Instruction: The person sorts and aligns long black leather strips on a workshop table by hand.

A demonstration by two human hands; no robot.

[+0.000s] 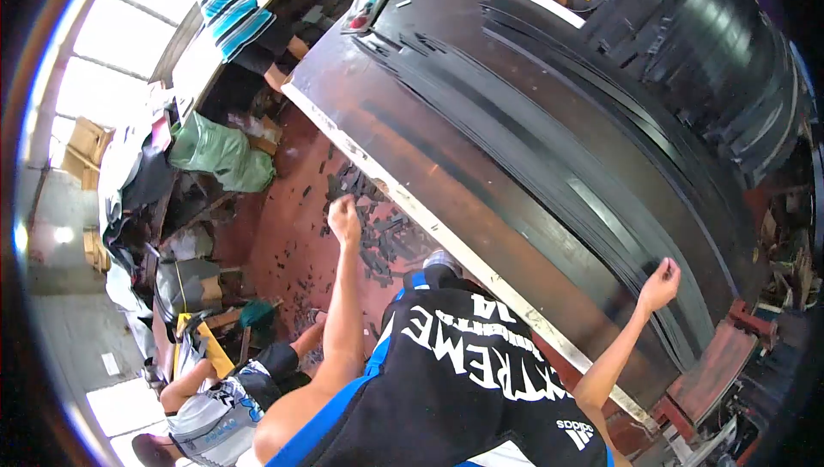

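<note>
Basically, both hands are well apart, with the wearer's black jersey (481, 355) between them. The right hand (661, 285) is out over the dark tabletop (386, 142), its fingers bent in towards the thumb; a blurred dark patch sits by the fingertips, and I cannot tell whether they have hold of anything. Long black strips (506, 128) lie in bundles on that tabletop, running from close by the right hand away to the far end, up and to its left in view. At that far end, well away from the right hand, rests a clear-wrapped bundle (365, 14) with some red in it. A huge black roll (687, 46) looms beyond the right hand, past the strips, and a red metal frame (712, 372) is near it on the lower right.

The left hand (345, 220) is raised on the near side of the table's pale edge (429, 227), fingers curled into a loose fist, and nothing shows in it. Behind it in view, dark scraps (382, 252) litter the red floor (287, 197). Up and left of the left hand is a green sack (223, 154); farther up, a person in a striped top (232, 14) leans at another bench. Another person in a pale shirt (219, 415) is low down to its left.
</note>
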